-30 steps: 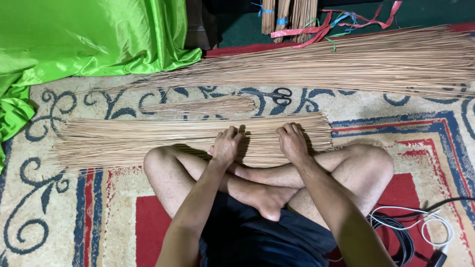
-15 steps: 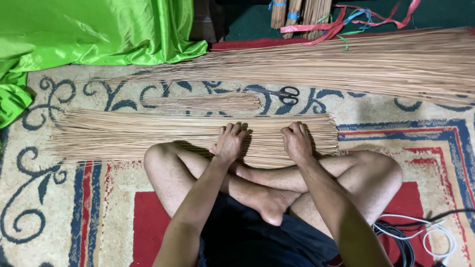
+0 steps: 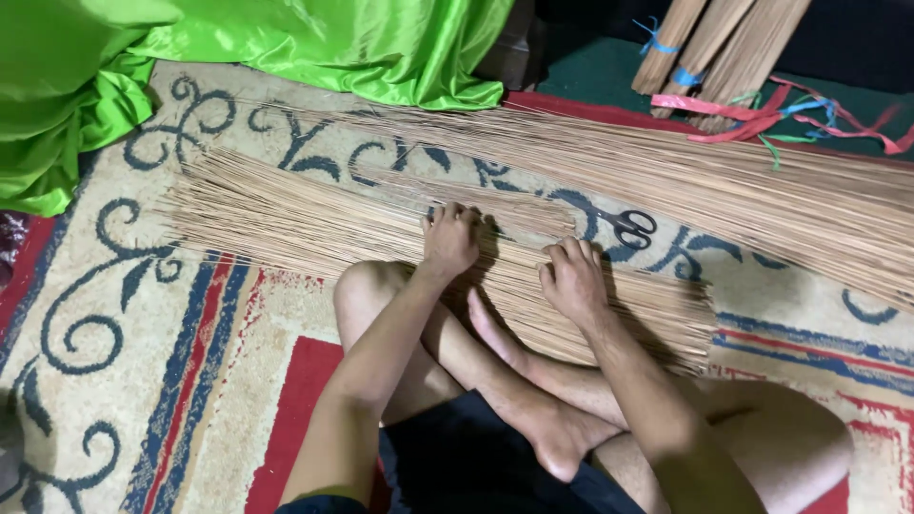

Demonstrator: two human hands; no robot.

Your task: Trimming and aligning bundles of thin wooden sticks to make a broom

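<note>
I sit cross-legged on a patterned carpet with a flat spread of thin tan sticks (image 3: pixel 286 214) lying across it just past my knees. My left hand (image 3: pixel 449 238) rests on the sticks with its fingers curled down onto them. A little to the right, my right hand (image 3: pixel 574 281) presses on the same layer, fingers bent. Neither hand lifts anything. A smaller loose bunch of sticks (image 3: pixel 476 195) lies just beyond my fingers.
Black scissors (image 3: pixel 628 227) lie on the carpet (image 3: pixel 143 381) past my right hand. A long, thick pile of sticks (image 3: pixel 762 195) runs behind. Bright green cloth (image 3: pixel 238 43) fills the top left. Tied stick bundles (image 3: pixel 714 48) with coloured ribbons (image 3: pixel 762 105) stand at the top right.
The view has swung and tilted, so the sticks now run slanted. My hands stay on the stick layer and have spread a little further apart.
</note>
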